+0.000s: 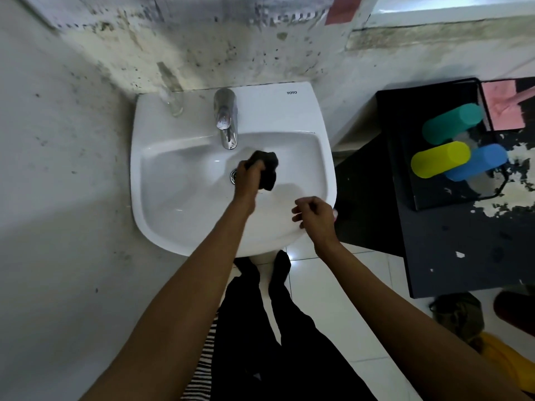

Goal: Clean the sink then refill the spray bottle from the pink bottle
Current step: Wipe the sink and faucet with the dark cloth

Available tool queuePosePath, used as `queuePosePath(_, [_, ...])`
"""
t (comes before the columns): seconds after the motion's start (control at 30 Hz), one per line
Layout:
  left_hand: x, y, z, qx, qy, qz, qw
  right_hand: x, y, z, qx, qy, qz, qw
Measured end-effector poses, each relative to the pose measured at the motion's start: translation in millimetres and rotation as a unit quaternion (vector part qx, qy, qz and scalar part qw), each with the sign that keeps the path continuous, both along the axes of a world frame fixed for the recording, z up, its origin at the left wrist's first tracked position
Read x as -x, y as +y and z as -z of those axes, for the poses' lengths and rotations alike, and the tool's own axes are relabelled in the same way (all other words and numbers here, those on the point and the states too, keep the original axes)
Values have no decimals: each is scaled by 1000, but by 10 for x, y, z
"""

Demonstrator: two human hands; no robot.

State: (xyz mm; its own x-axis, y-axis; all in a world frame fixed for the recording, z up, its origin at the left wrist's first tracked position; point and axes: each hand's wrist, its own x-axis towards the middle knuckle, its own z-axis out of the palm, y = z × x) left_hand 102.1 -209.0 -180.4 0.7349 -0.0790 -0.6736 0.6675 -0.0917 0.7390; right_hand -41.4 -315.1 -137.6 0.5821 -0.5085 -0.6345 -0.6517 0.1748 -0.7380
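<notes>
Head view: a dark cloth (265,170) is held bunched in the left hand (247,180), whose fingers are closed round it, inside the bowl of the white sink (162,198). The drain (233,175) lies just beside the grip on its left, partly hidden by the hand, and the faucet (226,120) stands beyond the grip toward the wall. The cloth hangs to the right of the knuckles; contact with the basin cannot be confirmed.

The right hand (315,214) is loosely curled with nothing visibly held, over the sink's near right rim and near the left hand.

A clear bottle (173,94) stands on the sink's back left ledge, beyond and left of the grip; whether it is the spray bottle cannot be told, as its top is blurred. No pink bottle can be identified. Green, yellow and blue cylinders (451,143) lie in a black rack (417,195) well to the right, with long axes running up and to the right.

The wiping step is judged to be in hand. The unwiped basin is judged to lie mainly left of the grip, so the left hand is the nearer one.
</notes>
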Motion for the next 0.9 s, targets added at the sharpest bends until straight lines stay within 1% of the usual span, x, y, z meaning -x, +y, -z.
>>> queuePosePath(0.1, [-45,85,-4,22,9,2,1000,-21,-62,-43,44,-38,81,995])
queuePosePath(0.17, [-52,-32,19,24,24,-16,999,-24,-101,-61,63,-53,108,991])
queuePosePath(0.27, [-108,-364,3,48,50,-35,997,14,-179,-73,93,-56,119,987])
queuePosePath(0.33, [-162,-597,-53,38,62,-46,996,70,-240,-76,105,-53,125,985])
queuePosePath(0.47, [-137,-938,-188,38,40,-119,991,189,-308,-87,125,-52,130,982])
queuePosePath(0.5, [-96,-992,-205,25,19,-116,993,215,-309,-85,125,-54,133,982])
queuePosePath(0.53, [-47,-1042,-212,6,-9,-83,996,238,-302,-80,124,-54,136,981])
queuePosePath(0.57, [3,-1097,-210,-13,-39,-23,999,257,-289,-74,123,-53,138,981])
queuePosePath(0.63, [99,-1188,-230,-50,-91,108,989,288,-258,-58,123,-49,140,981])
queuePosePath(0.67, [125,-1216,-252,-63,-105,144,982,296,-241,-50,124,-48,139,981])
queuePosePath(0.7, [136,-1226,-288,-69,-118,151,979,307,-221,-43,124,-47,140,981])
queuePosePath(0.77, [113,-1179,-351,-82,-176,101,976,329,-203,-41,121,-51,145,981])
queuePosePath(0.83, [54,-1065,-354,-132,-272,21,953,335,-204,-36,121,-57,151,979])
queuePosePath(0.87, [6,-1002,-328,-167,-305,-4,937,331,-208,-35,120,-58,153,979])
queuePosePath(0.9, [-45,-955,-286,-209,-319,-6,924,327,-219,-32,119,-58,155,979])
